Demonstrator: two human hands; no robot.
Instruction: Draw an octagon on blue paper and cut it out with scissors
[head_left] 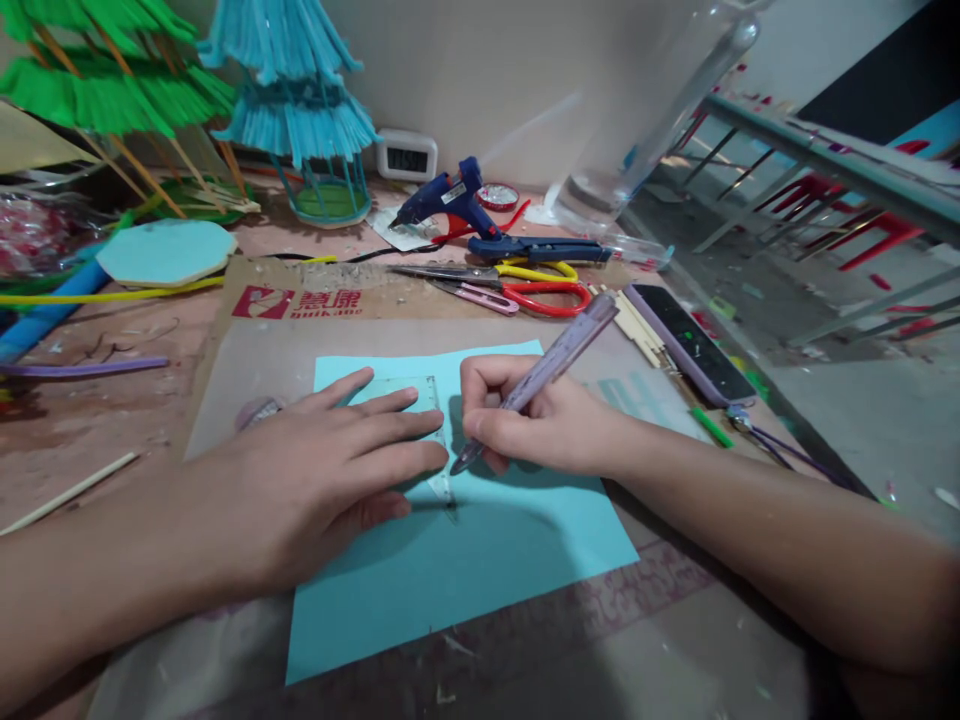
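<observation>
The turquoise sheet of paper [457, 600] lies in front of me, a little askew, with a clear plastic set square [441, 486] flat on its upper middle. My left hand [322, 470] is spread across the set square, fingers apart and reaching to its right edge. My right hand [551, 425] is closed round a purple pen [559, 355], its tip just beside that edge; I can't tell whether it touches the paper.

For a clean line, I'd judge it best to press down evenly through the fingers, draw their tips back slightly from the edge so the pen has a free run, and hold one slant throughout. The set square narrows to a point towards me, so I should press there too, lest it pivot.

Under the paper is a brown printed sheet [241, 275]. Beyond lie the red-handled scissors [559, 297] and a blue hot glue gun [457, 205]; a phone [694, 345] rests to the right, well away from the pen tip.
</observation>
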